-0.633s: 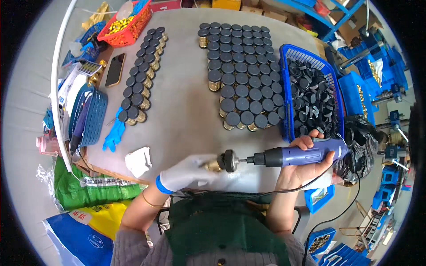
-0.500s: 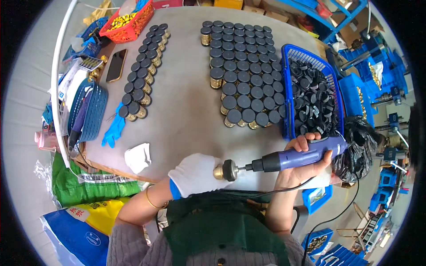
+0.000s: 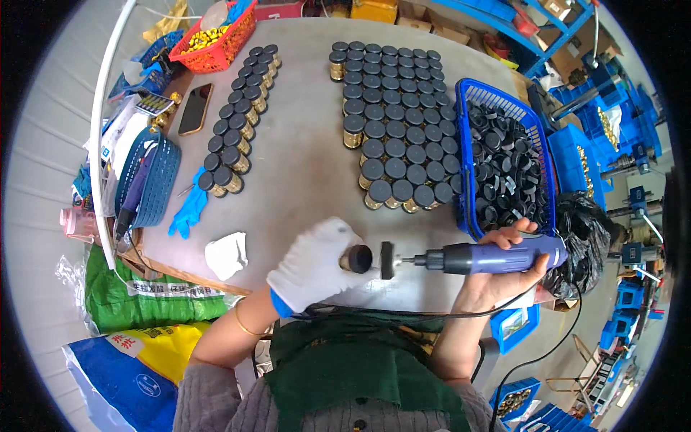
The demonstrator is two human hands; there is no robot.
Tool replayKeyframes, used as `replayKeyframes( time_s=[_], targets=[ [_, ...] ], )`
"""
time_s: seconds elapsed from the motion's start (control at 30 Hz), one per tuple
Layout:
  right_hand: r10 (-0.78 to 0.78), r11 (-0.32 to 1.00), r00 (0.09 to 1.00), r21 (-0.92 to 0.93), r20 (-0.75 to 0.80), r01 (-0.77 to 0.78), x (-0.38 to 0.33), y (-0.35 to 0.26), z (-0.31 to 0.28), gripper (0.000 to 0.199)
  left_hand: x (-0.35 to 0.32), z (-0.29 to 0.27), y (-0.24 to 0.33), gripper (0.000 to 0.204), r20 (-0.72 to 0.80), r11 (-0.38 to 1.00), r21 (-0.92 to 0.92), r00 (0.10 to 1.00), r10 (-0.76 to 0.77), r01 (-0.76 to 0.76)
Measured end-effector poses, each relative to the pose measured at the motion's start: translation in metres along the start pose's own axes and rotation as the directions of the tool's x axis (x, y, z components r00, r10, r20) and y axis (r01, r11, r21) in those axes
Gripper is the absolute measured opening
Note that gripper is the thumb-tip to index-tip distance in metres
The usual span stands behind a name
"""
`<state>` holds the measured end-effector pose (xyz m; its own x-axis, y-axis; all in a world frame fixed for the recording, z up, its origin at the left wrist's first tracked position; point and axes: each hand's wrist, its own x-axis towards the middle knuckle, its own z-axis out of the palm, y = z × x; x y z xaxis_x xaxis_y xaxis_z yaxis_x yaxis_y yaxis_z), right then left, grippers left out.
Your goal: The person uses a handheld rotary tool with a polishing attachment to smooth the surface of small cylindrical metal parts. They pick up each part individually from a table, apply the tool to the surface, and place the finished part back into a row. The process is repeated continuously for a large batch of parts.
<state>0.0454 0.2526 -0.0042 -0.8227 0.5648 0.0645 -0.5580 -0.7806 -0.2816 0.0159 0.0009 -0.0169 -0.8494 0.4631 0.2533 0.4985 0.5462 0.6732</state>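
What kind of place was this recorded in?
Probably a small assembly workshop: black-capped brass-coloured cylinders stand in rows on the table, a blue plastic basket holds a heap of black caps, and the right hand grips a corded purple electric screwdriver.

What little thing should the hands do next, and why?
Maybe the left hand should set its brass piece down on the table: the black cap looks on, the round head of the purple tool isn't touching it, and similar capped pieces stand there in rows.
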Motion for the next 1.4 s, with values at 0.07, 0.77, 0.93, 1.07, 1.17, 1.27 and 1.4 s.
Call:
replayKeyframes(
  time_s=[0.07,0.77,0.93,1.07,1.17,1.27,1.4],
  targets=[
    [-0.015,1.0,1.0,0.001,0.022,0.015,0.005,-0.009,-0.002,0.045,0.005,-0.018,0.006,0.03,0.019,0.979,0.185,0.995,-0.097,0.092],
    [0.05,0.997,0.996,-0.07,0.073,-0.045,0.015,0.026,-0.002,0.046,0.032,-0.011,0.0,0.036,0.459,0.957,0.233,0.847,-0.267,0.175],
    [0.031,0.999,0.996,-0.038,0.078,-0.028,0.024,0.033,0.012,0.046,0.057,-0.038,-0.011,0.045,0.554,0.95,0.254,0.779,-0.295,0.179],
    [-0.021,1.0,0.992,-0.017,0.122,0.023,0.033,0.022,0.016,0.051,0.116,-0.088,-0.066,0.039,0.25,0.974,0.063,0.942,-0.226,0.217],
    [0.009,0.999,0.997,-0.044,0.081,-0.006,0.032,0.034,0.015,0.05,0.183,-0.12,-0.136,0.036,0.034,0.963,0.263,0.998,0.053,-0.06],
    [0.081,0.996,0.995,-0.045,0.06,-0.079,0.032,0.048,0.013,0.052,0.243,-0.136,-0.19,0.034,-0.052,0.91,0.409,0.997,-0.049,0.067],
    [0.085,0.995,0.995,-0.063,0.044,-0.082,0.036,0.052,0.009,0.054,0.291,-0.13,-0.214,0.036,0.043,0.695,0.706,0.971,-0.234,0.136]
  ],
)
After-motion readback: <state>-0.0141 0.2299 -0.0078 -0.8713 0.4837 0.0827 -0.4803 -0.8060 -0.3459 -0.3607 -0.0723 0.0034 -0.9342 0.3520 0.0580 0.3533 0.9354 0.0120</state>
